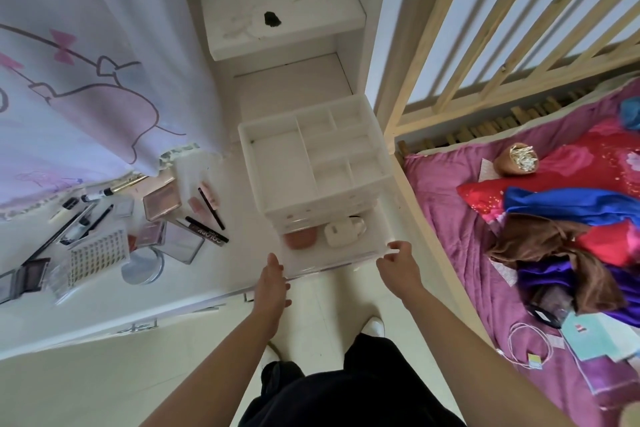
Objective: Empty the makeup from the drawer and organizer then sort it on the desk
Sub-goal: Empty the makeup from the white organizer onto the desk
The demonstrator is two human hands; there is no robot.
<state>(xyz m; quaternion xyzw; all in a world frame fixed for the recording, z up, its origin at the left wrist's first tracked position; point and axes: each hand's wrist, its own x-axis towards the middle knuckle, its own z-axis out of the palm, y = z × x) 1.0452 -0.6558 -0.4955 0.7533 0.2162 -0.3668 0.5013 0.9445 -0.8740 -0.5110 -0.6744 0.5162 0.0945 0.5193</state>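
Standing at the right end of the smooth white desk (214,274), a white plastic organizer (311,152) is noted, its top tray split into rectangular compartments. The lowest drawer (377,236), shallow and clear-fronted, is drawn out toward the desk edge. Its front right corner is pinched by the right hand (398,260), thumb and fingers curled onto the rim. The left hand (273,284) is held at the front left corner, fingers straight and close together; contact cannot be told. Inside the drawer a rounded pinkish-brown puff (299,239) and a glossy white case (341,234) are seen side by side. Left of the organizer, makeup is scattered on the desk: a flat square palette (162,201), a slim black pencil (211,208), a round compact (142,267), a clear lash tray (97,260).
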